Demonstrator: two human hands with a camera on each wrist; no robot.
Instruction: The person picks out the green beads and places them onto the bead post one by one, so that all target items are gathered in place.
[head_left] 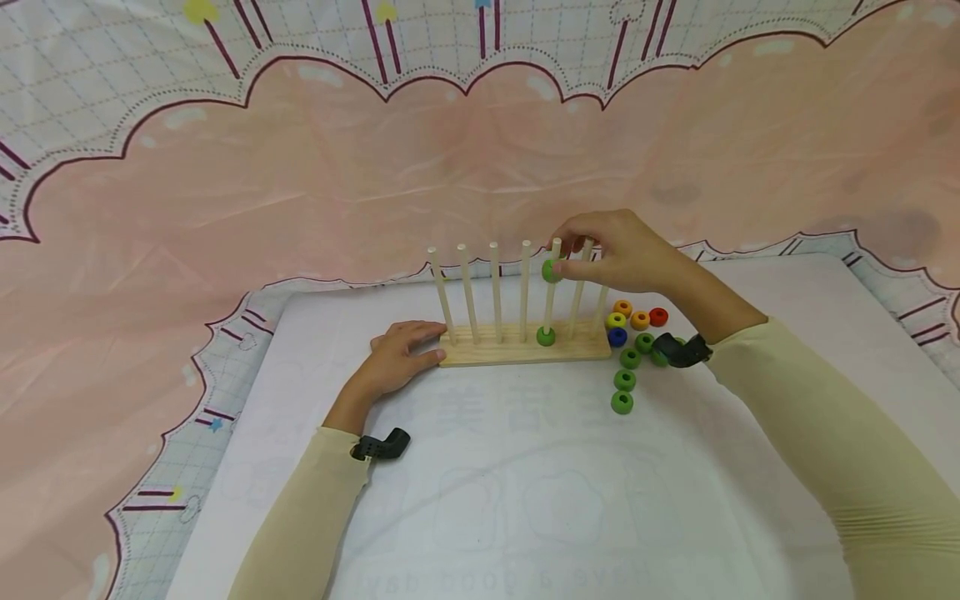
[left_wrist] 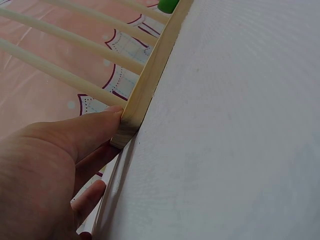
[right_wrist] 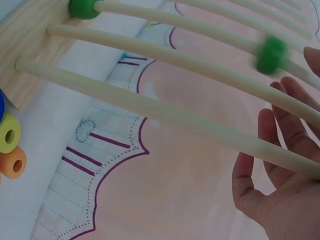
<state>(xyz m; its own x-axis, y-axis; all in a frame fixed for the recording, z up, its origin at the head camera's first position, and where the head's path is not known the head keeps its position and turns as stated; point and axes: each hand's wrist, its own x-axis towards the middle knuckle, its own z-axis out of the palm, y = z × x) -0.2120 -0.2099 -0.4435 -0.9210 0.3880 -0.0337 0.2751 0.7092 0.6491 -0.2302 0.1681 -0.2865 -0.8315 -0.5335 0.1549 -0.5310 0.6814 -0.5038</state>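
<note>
A wooden base (head_left: pixel 487 357) (left_wrist: pixel 145 95) carries a row of several upright pegs. My left hand (head_left: pixel 393 358) (left_wrist: pixel 45 170) grips its left end between thumb and fingers. On the third peg from the right, one green bead (head_left: pixel 546 337) (right_wrist: pixel 84 8) sits at the bottom. Another green bead (head_left: pixel 550 271) (right_wrist: pixel 271 55) is around the same peg near its top, blurred in the right wrist view. Beside it is my right hand (head_left: pixel 626 254) (right_wrist: pixel 287 190), fingers loosely bent and apart from the bead in the right wrist view.
Right of the base lie several loose green beads (head_left: pixel 622 402), a blue bead (head_left: pixel 617 337), a yellow bead (head_left: pixel 616 320), two orange beads (head_left: pixel 640 320) and a red bead (head_left: pixel 658 317). They rest on a white tabletop (head_left: pixel 480 483), with a patterned pink cloth (head_left: pixel 450 183) behind.
</note>
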